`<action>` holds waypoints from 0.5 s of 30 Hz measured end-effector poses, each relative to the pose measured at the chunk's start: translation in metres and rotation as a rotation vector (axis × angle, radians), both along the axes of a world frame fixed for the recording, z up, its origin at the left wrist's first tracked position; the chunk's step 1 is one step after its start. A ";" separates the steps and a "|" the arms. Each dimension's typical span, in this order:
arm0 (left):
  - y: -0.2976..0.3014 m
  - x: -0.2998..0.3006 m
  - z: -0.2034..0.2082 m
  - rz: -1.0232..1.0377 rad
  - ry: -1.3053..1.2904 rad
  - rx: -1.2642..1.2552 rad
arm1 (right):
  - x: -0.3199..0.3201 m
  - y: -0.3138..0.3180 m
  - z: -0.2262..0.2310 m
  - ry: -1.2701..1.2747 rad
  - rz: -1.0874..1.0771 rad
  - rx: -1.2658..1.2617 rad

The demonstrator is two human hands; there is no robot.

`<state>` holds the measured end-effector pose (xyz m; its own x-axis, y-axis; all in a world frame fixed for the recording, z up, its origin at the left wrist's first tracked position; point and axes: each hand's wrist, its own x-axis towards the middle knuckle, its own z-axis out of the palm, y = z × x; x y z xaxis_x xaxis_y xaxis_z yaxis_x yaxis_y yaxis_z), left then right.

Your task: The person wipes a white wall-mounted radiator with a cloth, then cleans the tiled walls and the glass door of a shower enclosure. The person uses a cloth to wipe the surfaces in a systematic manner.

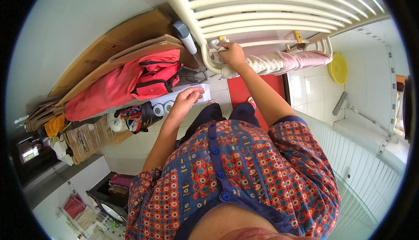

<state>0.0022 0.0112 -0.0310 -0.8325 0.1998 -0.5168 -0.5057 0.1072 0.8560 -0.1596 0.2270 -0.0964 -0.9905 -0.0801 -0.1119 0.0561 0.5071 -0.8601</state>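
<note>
A cream towel radiator [205, 30] rises in front of me at the top of the head view. My right hand [232, 55] reaches to its lower left corner, fingers closed around a small whitish part there. What exactly they grip is hard to make out. Beside that hand a white textured towel [264, 64] hangs over the lowest rail, with a pink towel [305, 60] further right. My left hand [187, 100] hovers to the left, fingers loosely curled and apart from the thumb, holding nothing. It is nearest a white box [205, 89] on the floor.
Flattened cardboard [109, 48] leans on the left wall behind a red bag [152, 76]. A grey-white cylinder [185, 37] stands by the radiator. A red mat [244, 89] lies near my feet. At right are a yellow basin [338, 69], a squeegee mop [340, 103] and a ribbed glass panel [349, 165].
</note>
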 end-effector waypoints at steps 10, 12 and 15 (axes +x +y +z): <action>0.013 -0.016 0.006 0.197 0.187 -0.076 | 0.057 -0.003 0.022 0.494 0.611 0.334; 0.031 -0.029 0.015 0.217 0.296 -0.057 | 0.059 0.014 0.031 0.425 0.587 0.251; 0.060 -0.053 0.027 0.163 0.451 -0.088 | 0.062 0.039 0.059 0.166 0.440 -0.132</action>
<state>-0.0507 0.0716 -0.0039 -0.9941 0.0199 -0.1063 -0.1025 0.1397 0.9849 -0.0973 0.2660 -0.0370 -0.8633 -0.4977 0.0840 -0.2821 0.3377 -0.8980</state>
